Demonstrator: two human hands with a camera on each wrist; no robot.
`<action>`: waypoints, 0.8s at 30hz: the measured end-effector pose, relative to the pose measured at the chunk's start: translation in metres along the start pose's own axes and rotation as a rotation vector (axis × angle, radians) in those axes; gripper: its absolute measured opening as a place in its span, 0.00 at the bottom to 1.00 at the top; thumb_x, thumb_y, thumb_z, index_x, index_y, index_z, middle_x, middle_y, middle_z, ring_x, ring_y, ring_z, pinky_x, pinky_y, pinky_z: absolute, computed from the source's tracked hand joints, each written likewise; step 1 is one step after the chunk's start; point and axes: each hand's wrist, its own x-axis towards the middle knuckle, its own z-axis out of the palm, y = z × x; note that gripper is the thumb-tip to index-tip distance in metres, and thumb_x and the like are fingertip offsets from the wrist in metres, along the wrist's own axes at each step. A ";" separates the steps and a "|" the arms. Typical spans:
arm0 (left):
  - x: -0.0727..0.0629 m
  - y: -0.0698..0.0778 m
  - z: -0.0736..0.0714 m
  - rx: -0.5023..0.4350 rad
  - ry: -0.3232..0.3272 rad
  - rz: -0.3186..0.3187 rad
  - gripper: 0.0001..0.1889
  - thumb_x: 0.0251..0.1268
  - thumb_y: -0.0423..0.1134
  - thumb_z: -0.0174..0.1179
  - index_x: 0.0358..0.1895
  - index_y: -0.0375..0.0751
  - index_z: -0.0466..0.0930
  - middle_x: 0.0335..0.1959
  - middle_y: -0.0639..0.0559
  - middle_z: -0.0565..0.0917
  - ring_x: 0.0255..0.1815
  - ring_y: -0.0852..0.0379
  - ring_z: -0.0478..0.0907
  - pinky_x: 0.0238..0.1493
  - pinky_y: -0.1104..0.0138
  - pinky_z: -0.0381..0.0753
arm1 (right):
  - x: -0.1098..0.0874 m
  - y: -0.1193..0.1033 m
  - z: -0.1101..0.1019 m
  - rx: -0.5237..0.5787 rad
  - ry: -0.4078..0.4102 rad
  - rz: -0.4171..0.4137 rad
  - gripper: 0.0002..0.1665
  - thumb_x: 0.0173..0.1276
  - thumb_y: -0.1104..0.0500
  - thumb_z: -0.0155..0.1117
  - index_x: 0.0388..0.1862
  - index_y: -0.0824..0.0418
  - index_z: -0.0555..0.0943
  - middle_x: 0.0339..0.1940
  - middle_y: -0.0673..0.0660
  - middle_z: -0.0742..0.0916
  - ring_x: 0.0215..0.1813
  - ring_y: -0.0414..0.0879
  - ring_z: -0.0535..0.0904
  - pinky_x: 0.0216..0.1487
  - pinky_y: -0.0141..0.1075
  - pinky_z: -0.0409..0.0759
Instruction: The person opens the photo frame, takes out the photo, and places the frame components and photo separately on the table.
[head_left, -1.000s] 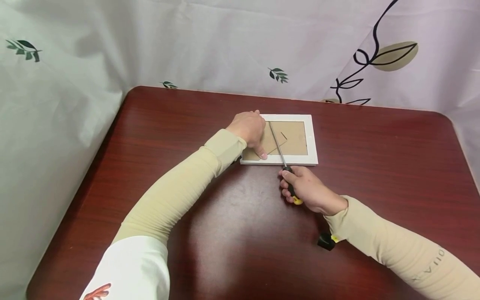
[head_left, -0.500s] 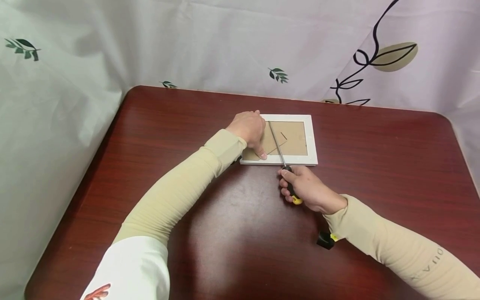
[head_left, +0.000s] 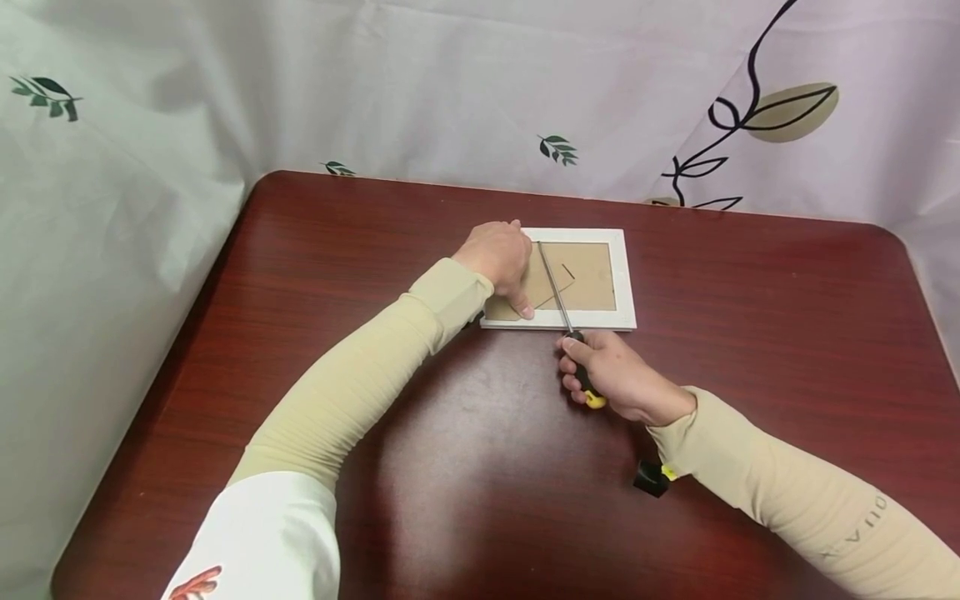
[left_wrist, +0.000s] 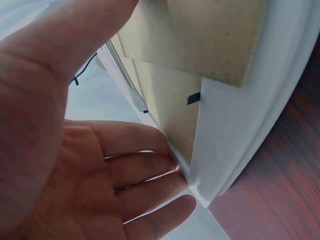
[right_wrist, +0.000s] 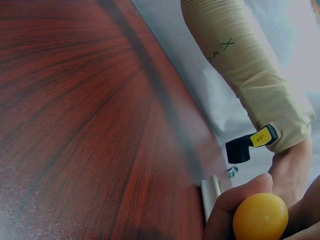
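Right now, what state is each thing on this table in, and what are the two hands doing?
Picture frame: lying face down on the table, brown backing up.
Stand flap: lying on the backing.
Screwdriver: shaft slanted over the backing, tip near the far edge.
Left hand: resting on the frame's left end, fingers straight.
Right hand: gripping the screwdriver handle.
Table: bearing the frame.

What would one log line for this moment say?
left hand: presses frame | right hand: grips screwdriver, tip over frame back
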 end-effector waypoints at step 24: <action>-0.001 0.000 0.000 0.014 0.011 0.004 0.45 0.33 0.75 0.74 0.47 0.39 0.82 0.72 0.32 0.68 0.63 0.42 0.75 0.60 0.55 0.76 | 0.002 -0.005 -0.005 0.063 -0.061 0.021 0.14 0.85 0.60 0.34 0.42 0.70 0.64 0.23 0.50 0.69 0.20 0.38 0.66 0.18 0.26 0.66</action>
